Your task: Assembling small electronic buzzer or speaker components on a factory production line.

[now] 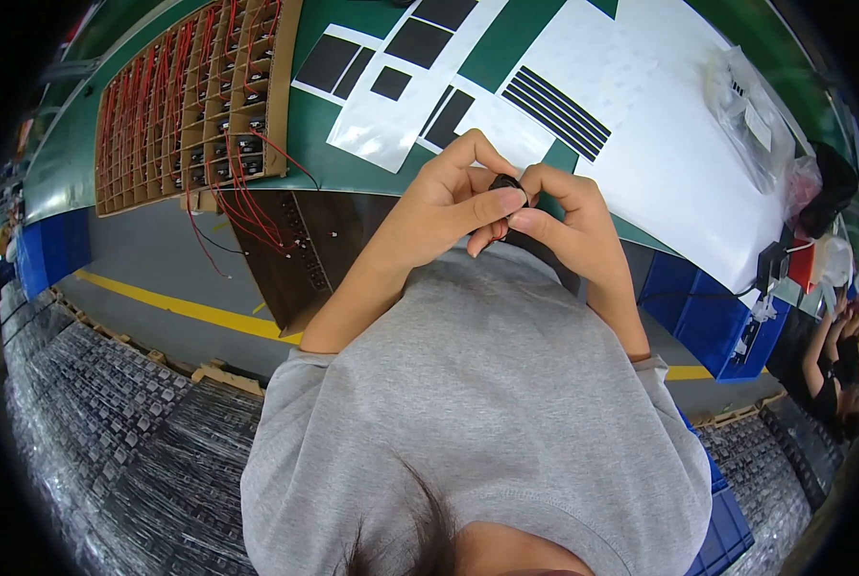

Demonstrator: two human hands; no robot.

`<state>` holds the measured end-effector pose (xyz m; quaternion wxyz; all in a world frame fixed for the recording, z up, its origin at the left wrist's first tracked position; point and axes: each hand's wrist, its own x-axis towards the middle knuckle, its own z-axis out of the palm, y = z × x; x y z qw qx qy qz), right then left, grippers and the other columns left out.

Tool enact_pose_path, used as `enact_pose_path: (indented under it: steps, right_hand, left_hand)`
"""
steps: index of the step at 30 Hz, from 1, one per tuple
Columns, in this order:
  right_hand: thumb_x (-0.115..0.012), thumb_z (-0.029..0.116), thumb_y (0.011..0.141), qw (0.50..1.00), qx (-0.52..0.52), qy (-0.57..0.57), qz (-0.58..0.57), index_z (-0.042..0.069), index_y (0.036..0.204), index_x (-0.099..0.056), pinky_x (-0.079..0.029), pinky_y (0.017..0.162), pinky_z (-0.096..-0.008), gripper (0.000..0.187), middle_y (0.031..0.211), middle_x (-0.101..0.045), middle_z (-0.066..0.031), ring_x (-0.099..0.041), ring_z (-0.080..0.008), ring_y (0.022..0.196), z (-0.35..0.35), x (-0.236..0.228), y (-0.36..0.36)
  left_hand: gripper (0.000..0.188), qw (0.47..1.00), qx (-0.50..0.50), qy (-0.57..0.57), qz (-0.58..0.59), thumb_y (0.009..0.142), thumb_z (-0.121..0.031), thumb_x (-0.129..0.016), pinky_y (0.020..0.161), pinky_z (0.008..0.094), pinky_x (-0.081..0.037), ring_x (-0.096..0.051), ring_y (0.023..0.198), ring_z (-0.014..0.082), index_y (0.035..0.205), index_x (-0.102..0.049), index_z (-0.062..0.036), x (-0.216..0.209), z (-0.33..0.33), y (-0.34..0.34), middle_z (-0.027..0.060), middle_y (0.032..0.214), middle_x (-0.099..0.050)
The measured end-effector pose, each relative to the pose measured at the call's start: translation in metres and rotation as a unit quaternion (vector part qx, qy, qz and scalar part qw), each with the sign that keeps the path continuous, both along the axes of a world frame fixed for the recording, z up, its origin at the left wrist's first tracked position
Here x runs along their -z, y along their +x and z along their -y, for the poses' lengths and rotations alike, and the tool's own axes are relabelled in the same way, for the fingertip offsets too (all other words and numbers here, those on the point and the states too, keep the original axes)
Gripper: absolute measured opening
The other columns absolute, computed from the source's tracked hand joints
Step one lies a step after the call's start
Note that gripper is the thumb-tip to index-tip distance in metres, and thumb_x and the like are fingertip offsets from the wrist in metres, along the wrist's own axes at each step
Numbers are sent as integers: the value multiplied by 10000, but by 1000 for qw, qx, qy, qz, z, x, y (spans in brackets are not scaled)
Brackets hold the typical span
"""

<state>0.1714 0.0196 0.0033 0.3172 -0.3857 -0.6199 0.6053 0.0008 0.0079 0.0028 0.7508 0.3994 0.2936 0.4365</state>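
Note:
My left hand (449, 204) and my right hand (572, 219) meet in front of my chest, at the near edge of the green table (362, 180). Both are closed on a small black part (506, 181), pinched between thumbs and fingers. Most of this part is hidden by the fingers, so its exact kind does not show. Just beyond the hands lie white backing sheets (377, 130) bearing black rectangular pads (416, 44). A white sheet with thin black strips (556, 112) lies to the right of them.
At the left, a divided cardboard tray (281, 86) holds black parts with red wires (247, 206), some hanging over the table edge. A clear plastic bag (751, 120) lies far right. Blue bins (693, 302) stand below the table; another person (823, 360) is at the right edge.

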Motion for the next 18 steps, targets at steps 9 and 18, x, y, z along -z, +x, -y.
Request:
enact_pose_path:
  steps: [9, 18]
  right_hand:
    - [-686, 249, 704, 1000, 2, -5, -3, 27, 648, -513, -358, 503, -205, 287, 590, -525, -21, -466, -75, 547, -1, 4, 2]
    - [-705, 220, 681, 1000, 26, -3, -17, 38, 717, -504, -379, 546, -202, 273, 618, -521, -13, -463, -75, 575, -1, 1, -3]
  left_hand:
    - [174, 1000, 4, -3, -16, 851, -181, -525, 409, 159, -364, -480, 455, 56, 869, -452, -24, 0, 0, 1, 64, 634, -535]
    - [152, 999, 6, 21, -36, 879, -171, -470, 399, 161, -356, -461, 417, 50, 880, -462, -20, 2, -2, 2, 63, 647, -543]
